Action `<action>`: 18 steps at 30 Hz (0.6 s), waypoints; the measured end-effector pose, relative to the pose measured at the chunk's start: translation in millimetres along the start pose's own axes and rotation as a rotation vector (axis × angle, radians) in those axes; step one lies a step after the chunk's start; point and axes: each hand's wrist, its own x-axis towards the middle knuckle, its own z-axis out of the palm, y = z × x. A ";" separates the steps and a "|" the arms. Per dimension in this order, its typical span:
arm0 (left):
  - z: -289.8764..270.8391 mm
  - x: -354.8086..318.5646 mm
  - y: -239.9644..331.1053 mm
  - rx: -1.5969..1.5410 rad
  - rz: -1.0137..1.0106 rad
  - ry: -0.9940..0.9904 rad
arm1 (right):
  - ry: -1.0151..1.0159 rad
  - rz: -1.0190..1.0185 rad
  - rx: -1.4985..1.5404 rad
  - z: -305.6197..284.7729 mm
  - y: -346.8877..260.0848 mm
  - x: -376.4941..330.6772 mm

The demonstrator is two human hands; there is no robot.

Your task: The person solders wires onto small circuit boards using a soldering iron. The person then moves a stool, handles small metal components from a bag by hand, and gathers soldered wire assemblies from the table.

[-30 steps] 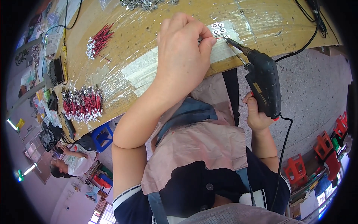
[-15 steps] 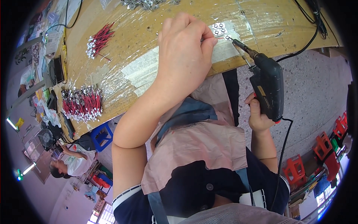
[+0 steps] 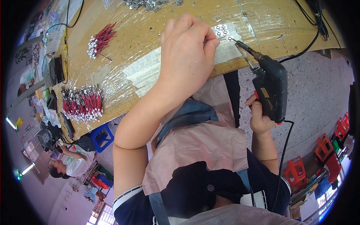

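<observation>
Screwdriver [image 3: 270, 88] in your right hand [image 3: 258, 119]: black, pistol-shaped, powered, with its cord [image 3: 282, 157] running down past your forearm. Your fingers are wrapped tight around the grip, thumb up along the side. The bit [image 3: 240, 47] points toward 11 o'clock and its tip sits at the small metal parts [image 3: 222, 30] near the surface's front edge.

Your left hand [image 3: 187, 56] rests on the surface [image 3: 150, 33], curled closed with the fingertips [image 3: 212, 41] pinched together at those same parts, just left of the bit tip. What exactly it pinches is too small to tell. The two hands are apart, the left on the surface, the right off its edge at 4 o'clock from it.

The surface is wood wrapped in clear plastic film. A strip of pale tape [image 3: 144, 71] runs under your left wrist. At 9 o'clock from your left hand lies a small bundle of red wires [image 3: 100, 39]; at 8 o'clock, near the surface's edge, lies a bigger pile of red wires [image 3: 82, 103] with metal ends. A heap of metal pieces [image 3: 150, 4] sits at 12 o'clock, along the far side. Black cables [image 3: 311, 26] cross the surface at 2 o'clock.

A pink apron [image 3: 198, 138] covers your lap. Red stools [image 3: 330, 150] stand on the floor at 4 o'clock, a blue stool [image 3: 100, 137] at 7 o'clock, and another person [image 3: 73, 163] sits beyond it.
</observation>
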 end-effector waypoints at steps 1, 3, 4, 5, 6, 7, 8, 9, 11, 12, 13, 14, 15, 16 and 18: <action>-0.1 0.1 0.1 0.000 -0.001 0.000 | 0.000 0.001 0.000 0.5 0.0 0.2; -0.1 0.4 0.3 0.010 0.005 0.000 | 0.033 -0.030 -0.017 1.8 0.7 0.7; 0.2 0.4 0.0 0.010 0.006 0.001 | 0.033 -0.031 -0.017 1.9 1.0 0.4; 0.6 0.1 -0.6 0.007 0.010 0.003 | 0.019 -0.011 -0.018 1.9 1.2 -0.1; 0.6 0.0 -1.1 0.004 0.013 0.005 | 0.005 0.008 -0.020 2.0 1.4 -0.4; 0.5 -0.1 -1.2 0.005 0.013 0.006 | 0.005 0.007 -0.020 1.0 2.4 -0.3; 0.4 -0.1 -1.1 0.003 0.016 0.008 | -0.016 -0.025 -0.098 -1.3 4.0 -0.2; 0.6 -0.2 -0.8 0.001 0.020 0.008 | -0.036 -0.058 -0.176 -3.5 6.0 -0.7; -1.4 0.0 1.7 0.034 0.027 -0.003 | -0.030 -0.065 -0.196 -4.5 12.5 -3.8; -2.4 0.5 2.3 0.065 0.031 -0.016 | -0.026 -0.070 -0.218 -5.1 14.2 -4.2; -2.7 0.8 2.3 0.064 0.030 -0.016 | -0.027 -0.069 -0.219 -6.3 14.5 -3.5; -2.8 1.1 2.2 0.065 0.032 -0.018 | -0.050 -0.075 -0.238 -7.4 14.6 -2.9; -3.2 0.8 2.2 0.069 0.034 -0.019 | -0.072 -0.083 -0.256 -8.2 15.2 -2.9; -3.1 0.4 2.0 0.069 0.034 -0.018 | -0.072 -0.084 -0.255 -9.3 15.8 -3.3; -2.2 0.1 1.3 0.055 0.036 -0.009 | -0.091 -0.106 -0.315 -11.0 16.2 -4.5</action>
